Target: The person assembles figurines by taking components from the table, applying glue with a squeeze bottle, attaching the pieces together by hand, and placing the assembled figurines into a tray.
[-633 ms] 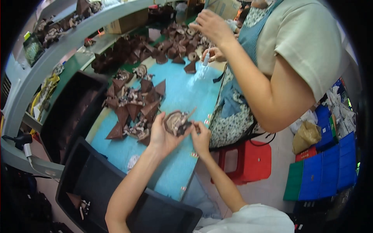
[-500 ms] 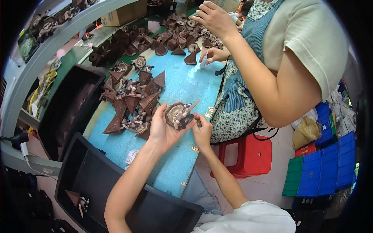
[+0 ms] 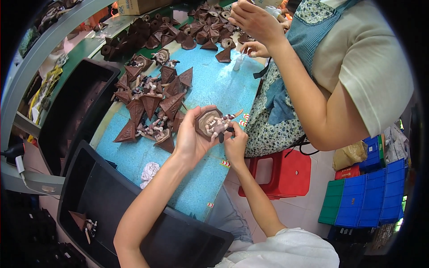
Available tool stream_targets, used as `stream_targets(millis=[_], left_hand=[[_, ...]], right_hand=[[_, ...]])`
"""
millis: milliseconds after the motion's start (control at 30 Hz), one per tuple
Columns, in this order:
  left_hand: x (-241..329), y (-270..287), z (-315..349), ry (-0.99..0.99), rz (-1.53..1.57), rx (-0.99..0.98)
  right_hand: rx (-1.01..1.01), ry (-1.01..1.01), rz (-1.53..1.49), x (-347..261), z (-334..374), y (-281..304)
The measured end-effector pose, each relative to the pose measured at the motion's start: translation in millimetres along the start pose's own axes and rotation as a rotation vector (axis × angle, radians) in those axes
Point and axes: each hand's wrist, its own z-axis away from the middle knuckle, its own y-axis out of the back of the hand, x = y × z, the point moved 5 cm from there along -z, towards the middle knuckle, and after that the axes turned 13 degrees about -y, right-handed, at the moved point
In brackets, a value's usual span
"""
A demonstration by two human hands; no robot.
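My left hand (image 3: pixel 193 136) cups a brown cone-shaped piece (image 3: pixel 210 122) with small pale figures set in its open end. The fingertips of my right hand (image 3: pixel 234 142) press on those figures from the right. Both hands hover over the blue table mat (image 3: pixel 214 85). Just to the left lies a heap of similar brown cones (image 3: pixel 152 107) with pale figures among them.
A co-worker in a patterned apron (image 3: pixel 277 98) stands close on the right, hands (image 3: pixel 254 22) raised over more brown cones (image 3: pixel 187 31) at the far end. Black bins (image 3: pixel 116 210) sit near and left; one holds a cone (image 3: pixel 85 222). A red stool (image 3: pixel 281 174) and blue crates (image 3: pixel 371 192) stand on the floor.
The view has shifted slightly. My hands keep hold of the cone and have turned it a little, with the right fingers still working at the figures.
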Motion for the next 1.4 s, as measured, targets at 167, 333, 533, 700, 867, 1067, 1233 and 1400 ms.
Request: stream_targets(millis=[167,333,533,700,867,1067,1233,1400], left_hand=[[-1,2,-4,-0.018,-0.033,0.023],[1,-3,-2,-0.006,0.005,0.042],[-5,1,-2,0.018,-0.002,0.080],[-4,4,-3,0.007,0.034,0.097],[-3,6,-5,-0.059,-0.005,0.102],[1,6,-6,-0.118,-0.020,0.165],[5,5,-7,-0.169,-0.454,0.132],[-4,21,-18,-0.396,-1.191,-0.063]], right_hand=[[-0.019,-0.052,0.001,4,-4,-2],[-0.020,-0.023,0.009,1,-4,-1],[0.013,-0.007,-0.001,8,-3,-1],[0.017,-0.020,-0.015,4,-3,-2],[0.006,-0.074,-0.057,6,-2,-4],[0.030,-0.043,-0.054,14,-6,-6],[-0.030,-0.068,-0.003,9,-7,-1],[0.039,0.710,0.129,-33,25,-2]])
